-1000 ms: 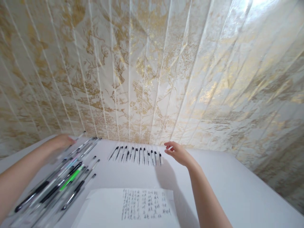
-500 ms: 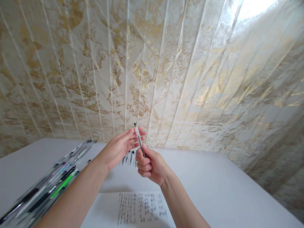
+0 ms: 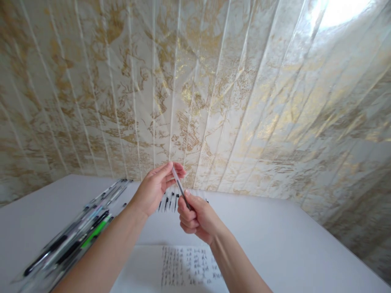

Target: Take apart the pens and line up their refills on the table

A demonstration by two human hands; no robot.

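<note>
A slim clear-barrelled pen (image 3: 178,181), dark in its lower part, is held tilted in the air above the table. My right hand (image 3: 197,215) wraps its fingers round the pen's lower end, the thumb lying along the barrel. At the upper end my left hand (image 3: 154,187) pinches the tip between thumb and fingers, so the end piece there is hidden. Behind the hands, several thin black-tipped pens or refills (image 3: 170,201) lie in a row on the white table. Below the hands is a sheet of paper (image 3: 143,264) covered partly with handwriting.
Many pens (image 3: 65,240) are spread in a long band on the left of the white table (image 3: 275,240), a bright green one (image 3: 95,232) among them, partly behind my left forearm. A gold-patterned, pleated covering (image 3: 195,89) rises behind the table's far edge.
My left hand's fingers have closed on the pen's upper end, where they were spread beside it before. The view has shifted slightly, so the whole scene sits a little further right.
</note>
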